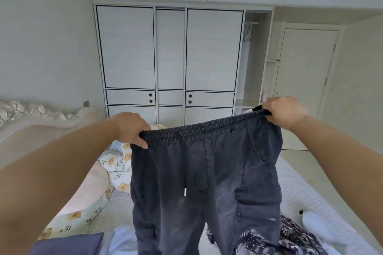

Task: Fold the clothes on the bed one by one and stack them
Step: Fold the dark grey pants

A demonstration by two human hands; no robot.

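Dark grey cargo trousers (205,182) with an elastic waistband and a white-tipped drawstring hang in the air over the bed (122,201). My left hand (130,128) grips the waistband's left end and my right hand (284,111) grips its right end, stretching it wide. The legs drop down out of the view's lower edge. Below lie a dark patterned garment (294,236), a pale blue garment (122,240) and a folded blue-grey piece (68,244).
A floral quilt (112,163) and a pink pillow (87,192) are bunched on the bed's left side. A white item (315,221) lies at the right. White wardrobes (170,58) stand beyond the bed, a door (304,80) at the right.
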